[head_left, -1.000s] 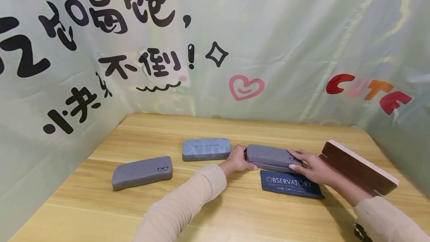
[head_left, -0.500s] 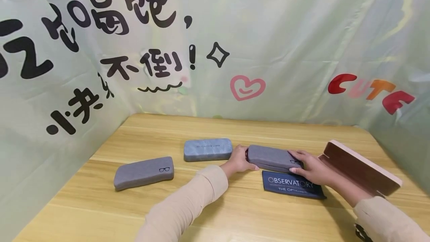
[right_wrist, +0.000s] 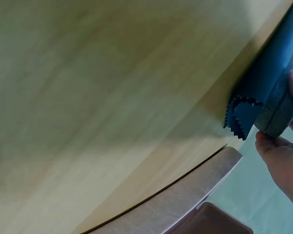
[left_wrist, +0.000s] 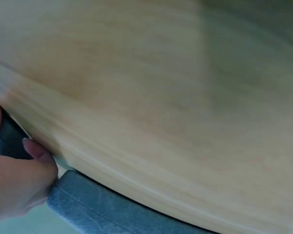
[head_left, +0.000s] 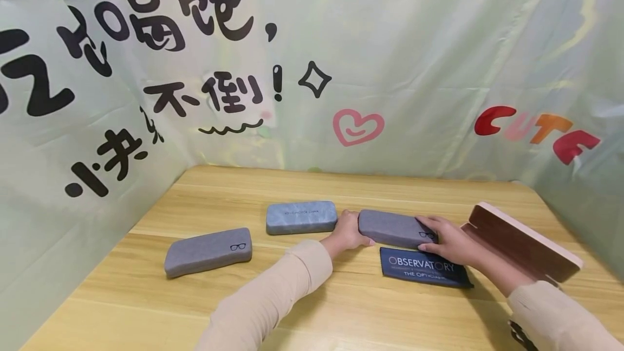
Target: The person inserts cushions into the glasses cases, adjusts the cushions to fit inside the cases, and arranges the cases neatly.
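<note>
A grey glasses case with a small glasses print lies closed on the table in the head view. My left hand grips its left end, thumb along the front side. At the other end my right hand holds it between thumb and fingers, partly covering the print. In the right wrist view, the fingers are round the end of the case. Just in front lies a dark blue lens cloth with white lettering. A blue glasses case is right beside my left hand.
Another grey glasses case lies at the left of the wooden table. A pink glasses case with a brown inside stands open on the right, near my right forearm. Printed cloth walls enclose the table's back and sides.
The gap along the front of the held grey glasses case has closed as its lid came down. Both hands have stayed at its ends.
</note>
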A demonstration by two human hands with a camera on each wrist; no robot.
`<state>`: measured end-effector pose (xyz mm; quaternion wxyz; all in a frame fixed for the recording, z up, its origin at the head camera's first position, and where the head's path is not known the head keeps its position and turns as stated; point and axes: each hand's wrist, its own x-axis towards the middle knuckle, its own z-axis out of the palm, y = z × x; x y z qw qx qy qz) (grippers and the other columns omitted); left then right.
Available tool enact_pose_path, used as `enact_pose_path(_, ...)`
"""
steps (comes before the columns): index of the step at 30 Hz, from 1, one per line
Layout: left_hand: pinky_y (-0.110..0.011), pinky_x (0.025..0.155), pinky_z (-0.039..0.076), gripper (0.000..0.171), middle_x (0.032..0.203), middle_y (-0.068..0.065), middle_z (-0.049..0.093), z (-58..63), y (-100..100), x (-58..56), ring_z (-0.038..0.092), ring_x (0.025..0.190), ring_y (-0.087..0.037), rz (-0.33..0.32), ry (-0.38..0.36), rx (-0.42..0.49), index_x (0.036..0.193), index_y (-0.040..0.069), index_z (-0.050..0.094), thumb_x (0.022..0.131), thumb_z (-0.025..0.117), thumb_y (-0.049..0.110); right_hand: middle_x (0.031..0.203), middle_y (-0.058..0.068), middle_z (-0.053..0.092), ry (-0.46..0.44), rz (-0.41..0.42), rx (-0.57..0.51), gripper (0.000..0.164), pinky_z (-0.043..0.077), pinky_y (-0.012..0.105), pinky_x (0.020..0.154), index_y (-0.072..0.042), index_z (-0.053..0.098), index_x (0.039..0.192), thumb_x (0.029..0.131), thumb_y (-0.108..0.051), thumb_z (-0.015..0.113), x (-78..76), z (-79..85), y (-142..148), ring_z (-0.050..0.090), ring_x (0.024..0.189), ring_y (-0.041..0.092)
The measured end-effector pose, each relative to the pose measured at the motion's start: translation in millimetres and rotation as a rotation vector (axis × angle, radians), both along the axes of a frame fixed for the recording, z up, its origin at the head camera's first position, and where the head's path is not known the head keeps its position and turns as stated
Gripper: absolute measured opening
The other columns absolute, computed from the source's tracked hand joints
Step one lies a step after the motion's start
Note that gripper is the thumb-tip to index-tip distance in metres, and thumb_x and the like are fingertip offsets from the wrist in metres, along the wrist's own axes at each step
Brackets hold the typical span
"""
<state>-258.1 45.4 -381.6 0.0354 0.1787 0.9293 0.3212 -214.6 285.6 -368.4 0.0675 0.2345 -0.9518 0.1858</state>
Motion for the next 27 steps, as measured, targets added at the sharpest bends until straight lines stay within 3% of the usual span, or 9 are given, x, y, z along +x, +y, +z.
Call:
enact_pose_path(8,-0.032,0.095,0.044,0.056,0.111,-0.017,0.057,4.1,6,0.0,0.052,0.109,-0.029,0.091,-0.002,-0.029,0.118,-0.004,0.056,0.072,0.08,0.019,0.117,0.031,0.054,-0.026,-0.017,-0.007,0.067,0.043,0.038,0.071,0.011,0.045,0.13,0.077,-0.018,0.074,-10.3,1.0,-3,0.056,0.092,0.03)
enact_pose_path(16,-0.032,0.095,0.045,0.062,0.125,-0.019,0.05,10.9,11,3.2,0.049,0.118,-0.03,0.156,-0.046,-0.054,0.13,-0.004,0.046,0.079,0.073,0.016,0.121,0.035,0.051,-0.039,-0.036,-0.012,0.066,0.046,0.049,0.08,0.012,0.045,0.129,0.077,-0.017,0.074,-14.9,3.2,-5,0.054,0.105,0.044)
enact_pose_path(23,-0.033,0.096,0.044,0.051,0.119,-0.021,0.054,13.4,5,16.1,0.051,0.115,-0.03,0.141,-0.009,-0.042,0.12,-0.008,0.053,0.079,0.071,0.016,0.126,0.038,0.045,-0.067,-0.076,-0.039,0.07,0.041,0.059,0.089,0.012,0.04,0.133,0.08,-0.02,0.072,-8.1,10.5,-6,0.045,0.113,0.053)
enact_pose_path(27,-0.036,0.099,0.042,0.048,0.12,-0.022,0.053,14.0,3,27.7,0.049,0.118,-0.032,0.151,-0.021,0.049,0.117,-0.008,0.054,0.079,0.071,0.016,0.121,0.036,0.05,0.007,-0.092,-0.053,0.063,0.042,0.058,0.087,0.012,0.045,0.129,0.081,-0.02,0.071,4.2,13.7,-8,0.048,0.11,0.051)
